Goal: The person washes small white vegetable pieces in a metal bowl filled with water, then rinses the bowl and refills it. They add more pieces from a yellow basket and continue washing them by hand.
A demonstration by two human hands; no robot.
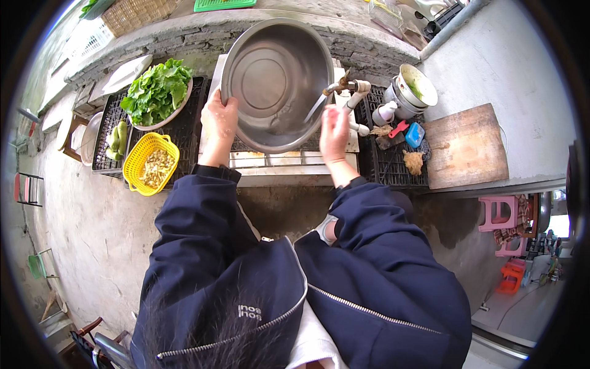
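Note:
A large stainless steel basin (265,76) is tilted under a running brass tap (341,85), whose stream falls inside it near the right wall. My left hand (220,117) grips the left rim, thumb over the edge and wet. My right hand (335,133) is at the basin's right side, just below the tap, its fingers curled; whether it holds the rim cannot be made out. Shallow water seems to lie at the basin's near side. Beneath the basin is a white tiled sink edge (276,161) with a dark grate.
Left, black crates carry a bowl of leafy greens (156,92), green vegetables (117,140) and a yellow basket (152,163) of small pieces. Right are stacked bowls (417,85), a pump bottle (386,113), a red-handled brush (398,129), a blue scrubber (415,135) and a wooden board (466,147).

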